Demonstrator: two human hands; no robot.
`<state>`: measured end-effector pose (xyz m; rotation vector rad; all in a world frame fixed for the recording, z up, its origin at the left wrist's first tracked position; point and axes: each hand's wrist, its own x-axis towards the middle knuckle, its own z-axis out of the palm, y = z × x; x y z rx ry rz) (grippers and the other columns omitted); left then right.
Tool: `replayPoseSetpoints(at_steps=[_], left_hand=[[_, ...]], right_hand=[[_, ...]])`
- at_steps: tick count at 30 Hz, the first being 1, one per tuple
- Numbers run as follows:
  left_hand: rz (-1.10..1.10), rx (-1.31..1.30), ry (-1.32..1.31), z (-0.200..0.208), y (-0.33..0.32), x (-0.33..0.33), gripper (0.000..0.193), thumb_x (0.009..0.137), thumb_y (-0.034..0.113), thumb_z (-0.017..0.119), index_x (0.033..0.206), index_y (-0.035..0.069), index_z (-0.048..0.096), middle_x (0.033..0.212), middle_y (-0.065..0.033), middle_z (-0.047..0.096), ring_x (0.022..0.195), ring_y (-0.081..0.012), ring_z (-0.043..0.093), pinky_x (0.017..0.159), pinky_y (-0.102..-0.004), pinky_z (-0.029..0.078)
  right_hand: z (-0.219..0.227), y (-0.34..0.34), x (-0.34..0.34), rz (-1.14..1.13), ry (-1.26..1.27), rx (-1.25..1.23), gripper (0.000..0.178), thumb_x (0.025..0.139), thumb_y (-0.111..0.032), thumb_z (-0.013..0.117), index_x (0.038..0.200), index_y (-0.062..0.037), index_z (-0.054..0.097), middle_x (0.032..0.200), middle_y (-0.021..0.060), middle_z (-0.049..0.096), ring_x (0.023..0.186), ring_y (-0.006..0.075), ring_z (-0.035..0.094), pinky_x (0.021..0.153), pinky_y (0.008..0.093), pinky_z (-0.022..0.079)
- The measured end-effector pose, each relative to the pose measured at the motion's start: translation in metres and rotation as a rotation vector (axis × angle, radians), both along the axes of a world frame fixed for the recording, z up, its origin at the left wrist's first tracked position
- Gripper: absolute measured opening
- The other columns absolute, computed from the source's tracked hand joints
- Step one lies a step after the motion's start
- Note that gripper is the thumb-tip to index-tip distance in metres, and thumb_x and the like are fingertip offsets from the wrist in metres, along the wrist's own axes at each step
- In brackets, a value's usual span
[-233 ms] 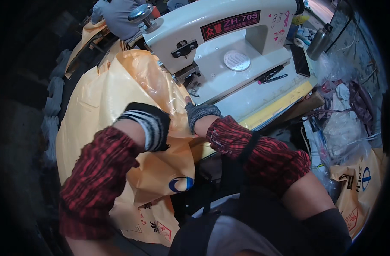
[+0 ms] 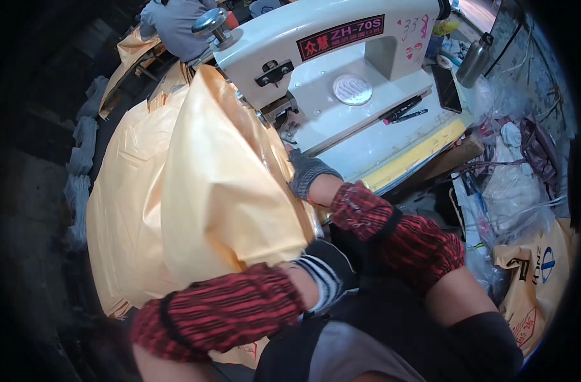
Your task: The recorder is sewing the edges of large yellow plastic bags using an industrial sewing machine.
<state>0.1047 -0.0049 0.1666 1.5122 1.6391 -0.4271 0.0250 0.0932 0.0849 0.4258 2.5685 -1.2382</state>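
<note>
Lying left of the right grip (image 2: 305, 173), which appears to pinch its edge, the bag (image 2: 201, 191) looks light, limp and slippery, best held along that edge; closure of the left grip (image 2: 336, 262) cannot be determined.

We cannot make out the fingers of the left hand (image 2: 334, 262), or whether they hold anything. The left sleeve (image 2: 217, 312) hides the bag's (image 2: 230, 204) lower part from us. The top edge cuts off the sewing machine (image 2: 265, 41) and a co-worker (image 2: 176, 28).
</note>
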Motion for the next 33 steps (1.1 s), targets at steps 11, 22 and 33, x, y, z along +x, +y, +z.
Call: replayPoseSetpoints(at_steps=[11, 22, 33], left_hand=[[-0.149, 0.189, 0.161, 0.086, -0.006, -0.034, 0.02, 0.078, 0.024, 0.054, 0.082, 0.01, 0.068, 0.075, -0.0099, 0.065, 0.07, -0.0294, 0.064, 0.07, -0.0444, 0.048], [-0.054, 0.299, 1.055, 0.133, -0.066, -0.108, 0.014, 0.073, 0.018, 0.054, 0.068, 0.012, 0.066, 0.063, -0.0078, 0.062, 0.069, -0.026, 0.062, 0.08, -0.0474, 0.042], [0.164, 0.304, -0.922, -0.011, -0.08, -0.036, 0.025, 0.086, 0.021, 0.055, 0.076, -0.001, 0.062, 0.071, -0.0121, 0.063, 0.062, -0.0155, 0.059, 0.059, -0.0286, 0.045]], right_hand=[[0.009, -0.023, 0.049, 0.227, -0.17, 0.284, 0.073, 0.085, -0.021, 0.05, 0.142, -0.0038, 0.008, 0.102, 0.0243, 0.061, 0.094, 0.035, 0.061, 0.081, 0.0407, 0.048], [0.017, -0.007, 0.016, 0.189, -0.198, 0.381, 0.074, 0.081, -0.011, 0.052, 0.143, -0.0075, 0.011, 0.098, 0.0186, 0.064, 0.089, 0.0299, 0.064, 0.075, 0.0405, 0.05], [-0.027, 0.009, 0.056, 0.056, 0.123, -0.128, 0.074, 0.079, -0.021, 0.057, 0.141, -0.0136, 0.019, 0.118, 0.0285, 0.05, 0.097, 0.0372, 0.057, 0.084, 0.0373, 0.045]])
